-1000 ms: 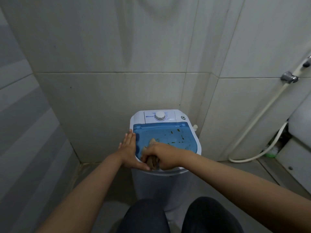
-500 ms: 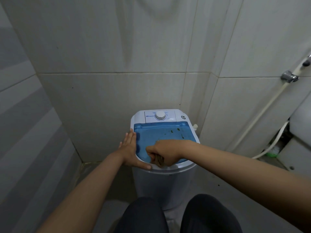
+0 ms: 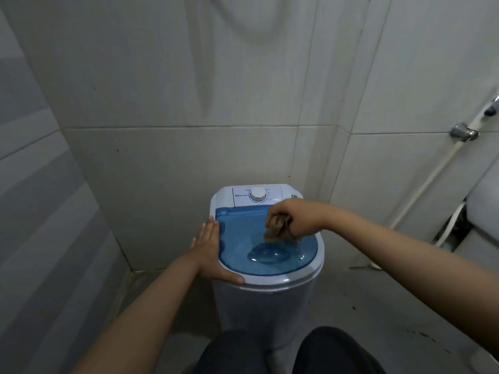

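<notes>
- Cloth (image 3: 274, 230), brown and crumpled, lies on the far right part of the blue lid (image 3: 243, 247), touching it; the right hand (image 3: 295, 217) is clenched around it from above
- Left hand (image 3: 209, 252) is flat with straight fingers, pressed against the left rim of the washing machine (image 3: 264, 306); its thumb lies along the front edge
- White dial (image 3: 258, 195) sits behind the lid; a pale hose (image 3: 421, 193) runs down the tiled wall (image 3: 405, 103) at the right

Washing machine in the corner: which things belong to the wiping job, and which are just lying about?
In the job: brown cloth, blue lid, washing machine, right hand, left hand.
Lying about: white hose, wall tap, timer dial.
</notes>
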The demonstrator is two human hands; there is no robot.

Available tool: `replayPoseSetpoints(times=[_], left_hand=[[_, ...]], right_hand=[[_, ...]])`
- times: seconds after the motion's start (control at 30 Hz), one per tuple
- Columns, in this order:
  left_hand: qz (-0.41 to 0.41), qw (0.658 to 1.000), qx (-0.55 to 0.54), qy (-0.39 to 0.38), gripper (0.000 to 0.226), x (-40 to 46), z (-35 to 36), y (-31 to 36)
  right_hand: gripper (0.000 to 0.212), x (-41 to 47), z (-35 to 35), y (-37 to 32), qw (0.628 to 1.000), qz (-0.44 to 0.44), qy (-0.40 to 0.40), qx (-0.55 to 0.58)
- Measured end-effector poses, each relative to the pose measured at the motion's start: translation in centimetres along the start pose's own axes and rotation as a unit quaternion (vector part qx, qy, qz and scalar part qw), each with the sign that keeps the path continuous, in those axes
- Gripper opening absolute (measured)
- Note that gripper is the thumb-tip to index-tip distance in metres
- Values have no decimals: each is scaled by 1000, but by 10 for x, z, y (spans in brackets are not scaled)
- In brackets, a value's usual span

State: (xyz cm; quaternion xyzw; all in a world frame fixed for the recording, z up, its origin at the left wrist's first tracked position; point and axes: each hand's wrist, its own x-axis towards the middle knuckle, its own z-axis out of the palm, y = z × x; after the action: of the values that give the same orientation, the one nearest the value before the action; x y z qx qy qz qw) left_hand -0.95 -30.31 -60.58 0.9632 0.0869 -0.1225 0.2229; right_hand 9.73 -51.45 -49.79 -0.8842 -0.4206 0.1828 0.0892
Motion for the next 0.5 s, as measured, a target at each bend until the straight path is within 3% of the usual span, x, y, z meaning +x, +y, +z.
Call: replayPoseSetpoints(times=[0.1, 0.2, 0.37, 0.5], left_hand=[[2, 1000, -3, 1, 170, 1, 1, -1], [4, 1000, -6, 3, 171, 1, 1, -3], [5, 1000, -11, 5, 170, 4, 3, -5], [5, 1000, -11, 5, 171, 3, 2, -5]], right_hand=[[43, 23, -9, 12, 993, 23, 114, 4], [42, 48, -7, 28, 983, 42, 174, -44], [38, 61, 28, 55, 987, 50, 149, -30], [49, 56, 40, 63, 983, 42, 176, -32]])
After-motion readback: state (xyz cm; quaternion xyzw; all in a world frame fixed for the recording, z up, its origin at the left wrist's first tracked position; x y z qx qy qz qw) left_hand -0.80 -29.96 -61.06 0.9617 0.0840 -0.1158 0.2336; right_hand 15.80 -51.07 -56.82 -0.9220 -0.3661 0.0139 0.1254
